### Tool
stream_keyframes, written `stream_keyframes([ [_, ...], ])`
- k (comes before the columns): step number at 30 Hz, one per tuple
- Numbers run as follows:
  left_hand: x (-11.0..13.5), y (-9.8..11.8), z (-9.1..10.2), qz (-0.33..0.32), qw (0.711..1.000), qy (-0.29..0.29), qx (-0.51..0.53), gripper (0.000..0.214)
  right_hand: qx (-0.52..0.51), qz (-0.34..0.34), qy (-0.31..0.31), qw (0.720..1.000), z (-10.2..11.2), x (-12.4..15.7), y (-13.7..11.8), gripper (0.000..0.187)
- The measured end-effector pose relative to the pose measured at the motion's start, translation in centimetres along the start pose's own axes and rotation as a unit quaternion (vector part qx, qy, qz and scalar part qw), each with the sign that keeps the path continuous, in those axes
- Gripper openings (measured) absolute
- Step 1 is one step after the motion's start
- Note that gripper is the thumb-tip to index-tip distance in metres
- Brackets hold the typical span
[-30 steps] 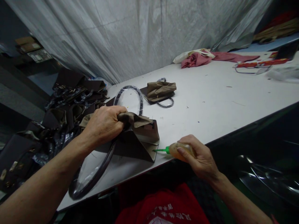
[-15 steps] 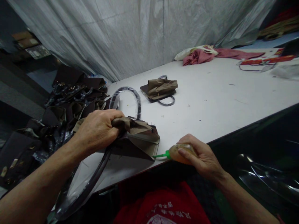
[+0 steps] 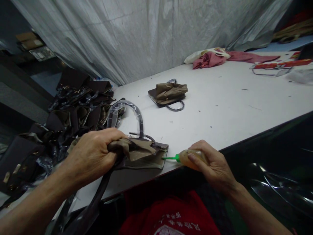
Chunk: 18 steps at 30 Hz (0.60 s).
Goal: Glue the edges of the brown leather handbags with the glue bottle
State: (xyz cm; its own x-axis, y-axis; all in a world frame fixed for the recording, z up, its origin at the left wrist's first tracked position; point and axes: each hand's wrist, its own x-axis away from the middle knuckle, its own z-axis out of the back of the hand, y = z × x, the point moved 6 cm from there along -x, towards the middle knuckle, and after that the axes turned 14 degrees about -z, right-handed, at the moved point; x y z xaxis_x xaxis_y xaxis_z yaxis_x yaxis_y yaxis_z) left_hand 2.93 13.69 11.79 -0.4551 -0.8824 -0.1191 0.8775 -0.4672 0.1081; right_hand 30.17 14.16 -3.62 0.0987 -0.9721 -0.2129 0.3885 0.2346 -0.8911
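Observation:
A dark brown handbag (image 3: pixel 146 160) with a tan lining lies on its side near the table's front edge. My left hand (image 3: pixel 97 150) is closed on its gathered lining and edge. One plastic-wrapped handle (image 3: pixel 140 120) arches up behind the bag, while another hangs over the front edge. In my right hand (image 3: pixel 212 163) is a squeeze bottle (image 3: pixel 192 159) of amber liquid, which looks like glue. Its thin green nozzle points left, with the tip at the right-hand edge of the bag's opening. Part of the bag is hidden behind my left hand.
Several similar dark handbags (image 3: pixel 70 114) are piled on the left. A small bag with tan lining turned out (image 3: pixel 171 93) lies mid-table. Pink cloth (image 3: pixel 212 58) and red-handled tools (image 3: pixel 281 64) lie at the back right. A grey sheet (image 3: pixel 146 36) hangs behind the white table (image 3: pixel 232 107).
My left hand has moved down and left, tilting the bag so its opening gapes differently. The nozzle tip has shifted from the lower corner up along the bag's edge.

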Motion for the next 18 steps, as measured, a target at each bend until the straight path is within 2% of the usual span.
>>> stream_keyframes([
  [2,0.9,0.2,-0.3,-0.015,1.000,-0.005,0.013,0.039,-0.003,-0.013,-0.036,0.999,-0.4,0.1,0.1,0.010],
  [6,2.7,0.4,-0.8,-0.030,0.999,-0.002,0.030,0.039,-0.007,-0.010,0.014,1.000,0.3,0.3,0.2,0.008],
  [10,3.9,0.5,-1.3,-0.039,0.999,-0.008,0.030,0.038,-0.016,-0.017,-0.031,0.999,-0.2,0.2,0.2,0.007],
  [15,4.8,0.4,-1.5,-0.033,0.999,-0.002,0.030,0.041,0.009,0.027,0.058,0.998,0.5,-0.2,0.0,0.007],
  [18,5.1,0.4,-1.6,-0.027,0.999,-0.004,0.037,0.042,-0.005,0.005,0.006,1.000,-0.2,-0.3,0.4,0.007],
])
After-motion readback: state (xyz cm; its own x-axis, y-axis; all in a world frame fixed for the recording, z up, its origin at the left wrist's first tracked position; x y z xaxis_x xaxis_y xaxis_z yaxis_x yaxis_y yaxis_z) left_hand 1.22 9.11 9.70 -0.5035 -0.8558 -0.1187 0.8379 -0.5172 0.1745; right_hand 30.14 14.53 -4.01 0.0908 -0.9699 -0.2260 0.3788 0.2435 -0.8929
